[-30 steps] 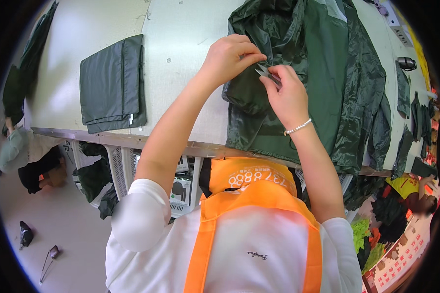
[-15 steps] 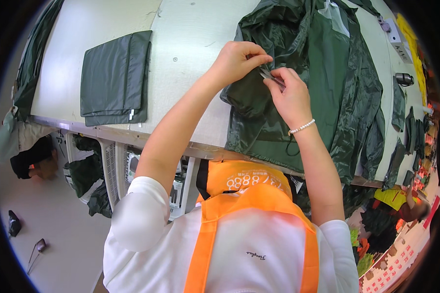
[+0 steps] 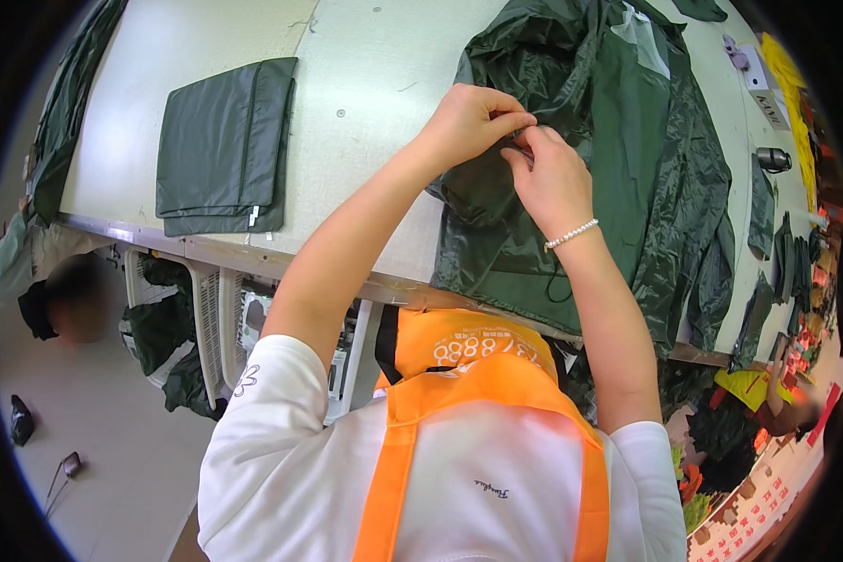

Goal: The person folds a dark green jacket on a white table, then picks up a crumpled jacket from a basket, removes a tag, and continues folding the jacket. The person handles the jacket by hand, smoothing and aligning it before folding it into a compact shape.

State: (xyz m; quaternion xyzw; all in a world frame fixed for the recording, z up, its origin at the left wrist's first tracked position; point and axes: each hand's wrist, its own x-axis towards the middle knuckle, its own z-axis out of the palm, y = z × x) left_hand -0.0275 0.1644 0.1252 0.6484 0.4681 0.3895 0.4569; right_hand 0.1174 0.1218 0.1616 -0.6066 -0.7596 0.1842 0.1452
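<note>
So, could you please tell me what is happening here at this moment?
Over a shiny dark green fabric garment laid on the pale flat table, the person's left hand pinches finger and thumb together, close beside the right hand. Whatever they may hold is too hidden to tell. A flat, folded, dark green fabric rectangle lies apart, farther left on the table.

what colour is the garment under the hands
The garment is mostly dark green, seen best in the head view.
</note>
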